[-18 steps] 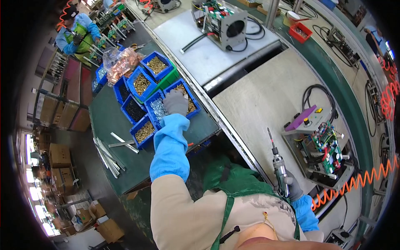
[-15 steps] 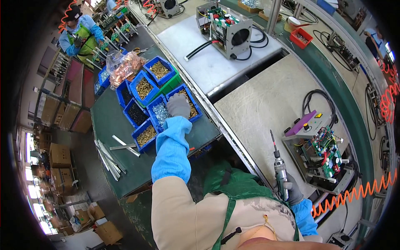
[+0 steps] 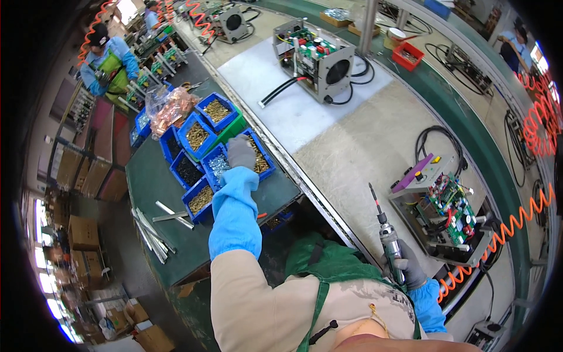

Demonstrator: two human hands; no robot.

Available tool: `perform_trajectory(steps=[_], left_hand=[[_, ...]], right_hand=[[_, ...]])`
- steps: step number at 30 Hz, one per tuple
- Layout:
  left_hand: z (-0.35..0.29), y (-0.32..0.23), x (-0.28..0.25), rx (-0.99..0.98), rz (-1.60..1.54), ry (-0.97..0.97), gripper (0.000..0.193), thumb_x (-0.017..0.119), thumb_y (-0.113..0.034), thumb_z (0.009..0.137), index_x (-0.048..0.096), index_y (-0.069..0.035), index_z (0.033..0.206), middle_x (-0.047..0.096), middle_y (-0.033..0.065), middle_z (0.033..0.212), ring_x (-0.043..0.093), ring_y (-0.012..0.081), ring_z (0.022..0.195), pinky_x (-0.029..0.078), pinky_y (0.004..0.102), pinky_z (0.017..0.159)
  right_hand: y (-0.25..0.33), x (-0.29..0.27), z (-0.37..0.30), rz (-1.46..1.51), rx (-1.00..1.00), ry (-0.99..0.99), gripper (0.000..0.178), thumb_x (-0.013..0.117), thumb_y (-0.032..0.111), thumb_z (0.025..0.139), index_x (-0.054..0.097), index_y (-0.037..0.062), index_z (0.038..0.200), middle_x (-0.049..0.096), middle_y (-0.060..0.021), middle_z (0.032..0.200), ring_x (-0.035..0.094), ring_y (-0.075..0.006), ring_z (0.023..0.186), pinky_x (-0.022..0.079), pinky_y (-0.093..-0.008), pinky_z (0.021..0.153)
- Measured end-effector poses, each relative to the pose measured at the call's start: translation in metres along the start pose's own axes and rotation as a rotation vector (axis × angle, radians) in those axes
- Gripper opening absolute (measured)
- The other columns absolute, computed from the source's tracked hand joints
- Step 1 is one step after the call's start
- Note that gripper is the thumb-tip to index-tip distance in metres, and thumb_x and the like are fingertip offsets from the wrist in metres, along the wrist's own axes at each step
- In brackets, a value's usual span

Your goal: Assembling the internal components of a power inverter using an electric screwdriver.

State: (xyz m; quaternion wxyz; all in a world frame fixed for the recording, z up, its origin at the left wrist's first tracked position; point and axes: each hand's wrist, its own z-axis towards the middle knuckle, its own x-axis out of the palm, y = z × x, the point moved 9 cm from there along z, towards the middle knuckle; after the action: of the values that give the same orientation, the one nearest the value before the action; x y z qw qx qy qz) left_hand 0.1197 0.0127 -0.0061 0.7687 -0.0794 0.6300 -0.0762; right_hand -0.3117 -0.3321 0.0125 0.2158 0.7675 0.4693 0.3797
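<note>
My left hand (image 3: 241, 151), in a grey glove, reaches into the blue bins of small screws. It lies over the edge between a bin of silvery screws (image 3: 219, 166) and a bin of brass-coloured screws (image 3: 258, 154); its fingertips are hidden. My right hand (image 3: 411, 267), also gloved, is wrapped round a power screwdriver (image 3: 389, 236), its bit pointing up and away from me. Right of the screwdriver stands an opened device (image 3: 451, 205) with a green circuit board and a purple-edged panel.
A second device (image 3: 316, 61) with a round fan opening sits on a white board (image 3: 249, 67) farther off. An orange coiled hose (image 3: 498, 240) runs at the right. Metal strips (image 3: 153, 237) lie on the green table (image 3: 193, 252). A co-worker (image 3: 110, 64) stands at far left.
The dark gap between the white board and the grey board nearer me has closed. My left hand stays at the screw bins, and my right hand keeps the screwdriver.
</note>
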Motion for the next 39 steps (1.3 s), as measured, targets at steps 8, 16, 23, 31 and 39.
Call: perform_trajectory(steps=[8, 16, 23, 31, 39], left_hand=[[-0.137, -0.185, 0.026, -0.037, -1.512, 0.871, 0.032, 0.063, -0.015, 0.087, 0.057, 0.0, 0.115, 0.053, 0.0006, 0.086, 0.047, 0.0078, 0.071, 0.041, 0.0199, 0.058], [-0.2, -0.253, 0.044, -0.443, -1.919, 1.188, 0.03, 0.06, -0.023, 0.093, 0.056, 0.003, 0.107, 0.049, 0.0001, 0.081, 0.045, 0.0056, 0.069, 0.037, 0.0172, 0.054], [-0.212, -0.264, 0.058, -0.413, -1.784, 1.211, 0.025, 0.057, -0.026, 0.094, 0.061, -0.002, 0.101, 0.053, 0.0001, 0.076, 0.046, 0.0056, 0.061, 0.037, 0.0174, 0.047], [-0.192, -0.247, 0.034, -0.253, -1.715, 1.068, 0.031, 0.059, -0.028, 0.093, 0.06, 0.001, 0.104, 0.054, 0.001, 0.078, 0.049, 0.007, 0.065, 0.041, 0.0185, 0.054], [-0.187, -0.25, 0.026, -0.164, -1.868, 1.145, 0.028, 0.054, -0.021, 0.094, 0.059, 0.001, 0.11, 0.059, 0.0054, 0.096, 0.054, 0.0111, 0.081, 0.045, 0.0245, 0.07]], right_hand=[[0.024, 0.02, 0.016, -0.205, -0.102, 0.105, 0.104, 0.066, 0.006, 0.066, 0.005, 0.0114, 0.15, 0.056, -0.0131, 0.095, 0.057, -0.0174, 0.068, 0.048, -0.0292, 0.061], [0.028, 0.016, 0.017, -0.379, -0.144, 0.064, 0.096, 0.069, 0.013, 0.068, 0.018, 0.0095, 0.149, 0.049, -0.0152, 0.122, 0.053, -0.0206, 0.095, 0.044, -0.0304, 0.084], [0.021, 0.009, 0.015, -0.269, -0.194, -0.024, 0.105, 0.072, 0.019, 0.061, 0.016, 0.0078, 0.149, 0.048, -0.0137, 0.126, 0.052, -0.0194, 0.096, 0.044, -0.0287, 0.083], [0.024, 0.019, 0.02, -0.283, -0.2, -0.002, 0.106, 0.07, 0.014, 0.059, 0.014, 0.009, 0.149, 0.052, -0.0126, 0.117, 0.055, -0.0162, 0.077, 0.047, -0.0277, 0.067], [0.029, 0.042, 0.02, 0.017, -0.109, 0.097, 0.11, 0.068, 0.014, 0.055, 0.011, 0.012, 0.149, 0.059, -0.0147, 0.074, 0.06, -0.0218, 0.058, 0.049, -0.0297, 0.053]])
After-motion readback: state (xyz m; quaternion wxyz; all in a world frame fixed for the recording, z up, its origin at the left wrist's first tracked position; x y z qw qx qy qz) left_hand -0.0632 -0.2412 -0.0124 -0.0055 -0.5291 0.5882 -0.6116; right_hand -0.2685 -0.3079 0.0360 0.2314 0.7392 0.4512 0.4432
